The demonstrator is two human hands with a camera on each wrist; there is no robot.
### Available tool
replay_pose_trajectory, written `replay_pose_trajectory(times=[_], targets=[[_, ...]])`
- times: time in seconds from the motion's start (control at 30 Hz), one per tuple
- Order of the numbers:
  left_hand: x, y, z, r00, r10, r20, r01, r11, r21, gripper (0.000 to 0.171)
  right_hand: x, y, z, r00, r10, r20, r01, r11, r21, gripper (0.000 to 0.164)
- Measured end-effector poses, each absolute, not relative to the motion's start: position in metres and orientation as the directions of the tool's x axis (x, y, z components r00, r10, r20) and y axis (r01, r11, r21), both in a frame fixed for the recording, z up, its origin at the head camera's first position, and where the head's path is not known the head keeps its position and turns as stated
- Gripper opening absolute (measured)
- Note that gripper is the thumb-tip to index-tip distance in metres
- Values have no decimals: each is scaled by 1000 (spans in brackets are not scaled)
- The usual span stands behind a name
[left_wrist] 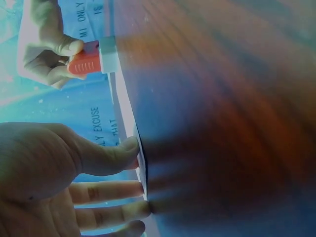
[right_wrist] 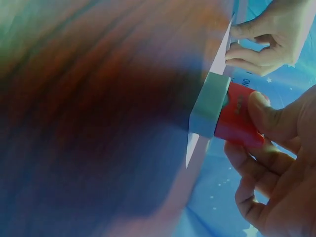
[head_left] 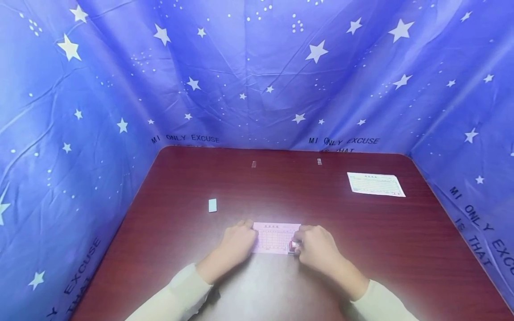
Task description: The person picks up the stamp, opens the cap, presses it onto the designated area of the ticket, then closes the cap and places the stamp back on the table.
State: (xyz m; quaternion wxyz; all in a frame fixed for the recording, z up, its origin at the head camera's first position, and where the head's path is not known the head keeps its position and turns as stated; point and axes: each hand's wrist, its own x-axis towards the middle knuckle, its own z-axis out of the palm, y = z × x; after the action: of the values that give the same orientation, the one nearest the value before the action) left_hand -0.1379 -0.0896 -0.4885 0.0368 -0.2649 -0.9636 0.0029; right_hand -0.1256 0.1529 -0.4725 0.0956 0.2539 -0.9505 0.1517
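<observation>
A pink printed form (head_left: 271,238) lies flat on the table in front of me, a grid printed across it. My left hand (head_left: 238,242) rests at its left end; in the left wrist view the thumb and extended fingertips (left_wrist: 129,144) press on the paper. At the lower right corner of the form, my right hand (head_left: 317,244) holds a small stamp upright between thumb and fingers. In the right wrist view the stamp (right_wrist: 237,116) has a red grip and a pale grey-green block, which stands on the paper.
The dark red wooden table (head_left: 281,191) has blue star-printed curtains (head_left: 245,58) around its back and sides. Further back on the left lies a small pale rectangular piece (head_left: 212,205). White printed forms (head_left: 376,184) sit at the back right. Two bits of clear tape (head_left: 254,164) are near the far edge.
</observation>
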Motion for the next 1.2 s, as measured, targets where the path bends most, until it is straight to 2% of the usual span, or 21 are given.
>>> replay_pose_trajectory(times=[0.33, 0.57, 0.83, 1.0, 1.1, 1.2], targets=[[-136, -91, -489, -856, 511, 85, 511, 860, -24, 6, -121, 152, -476, -875, -419, 245, -474, 844, -250, 29], [-128, -94, -492, -863, 499, 74, 502, 864, 25, 5, -113, 149, -477, -906, -388, 169, -421, 860, -289, 28], [-127, -96, -492, -857, 510, 79, 512, 859, 14, 4, -113, 150, -481, -907, -394, 151, -422, 857, -297, 25], [-131, -95, -490, -859, 506, 76, 508, 861, 12, 6, -124, 162, -470, -909, -402, 112, -411, 818, -402, 20], [-134, -94, -488, -861, 504, 74, 506, 863, 13, 6, -129, 178, -455, -936, -322, 142, -348, 781, -519, 16], [-137, -92, -485, -862, 503, 69, 505, 863, 17, 6, -130, 197, -443, -958, -198, 209, -282, 796, -536, 17]])
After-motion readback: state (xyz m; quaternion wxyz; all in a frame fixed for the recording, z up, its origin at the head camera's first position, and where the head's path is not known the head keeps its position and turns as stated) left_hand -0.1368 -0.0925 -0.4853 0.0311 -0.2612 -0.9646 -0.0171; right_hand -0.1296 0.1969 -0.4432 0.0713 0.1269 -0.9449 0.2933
